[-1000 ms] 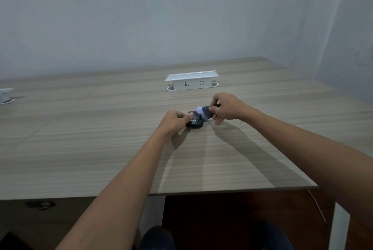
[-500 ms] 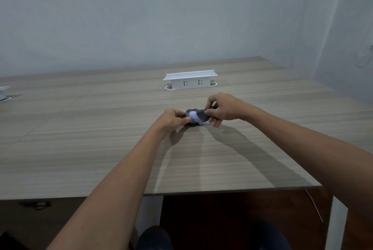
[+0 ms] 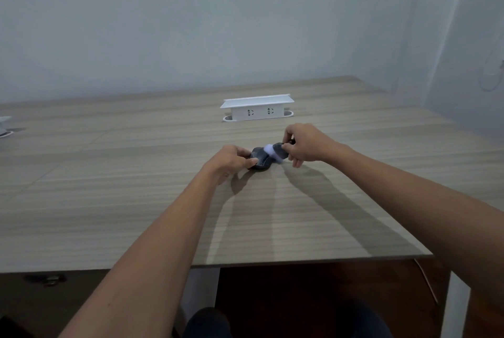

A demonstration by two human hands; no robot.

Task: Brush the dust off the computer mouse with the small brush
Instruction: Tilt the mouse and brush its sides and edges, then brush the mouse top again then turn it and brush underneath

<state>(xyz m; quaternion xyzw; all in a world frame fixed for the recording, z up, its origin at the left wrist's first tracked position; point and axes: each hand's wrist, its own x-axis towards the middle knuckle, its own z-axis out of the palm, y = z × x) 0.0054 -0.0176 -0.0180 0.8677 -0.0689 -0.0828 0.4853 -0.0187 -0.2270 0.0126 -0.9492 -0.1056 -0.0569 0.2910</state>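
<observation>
A dark grey computer mouse lies on the wooden table near its middle. My left hand grips the mouse's left side and holds it down. My right hand pinches a small dark brush whose pale bristles touch the top right of the mouse. The brush handle is mostly hidden inside my fingers.
A white socket box stands on the table behind the mouse. Another white object sits at the far left edge. The table's near edge runs below my forearms, with a white leg under it.
The brush has swept from the middle of the mouse toward its right side. My right hand shifted a little right. My left hand keeps its grip on the mouse.
</observation>
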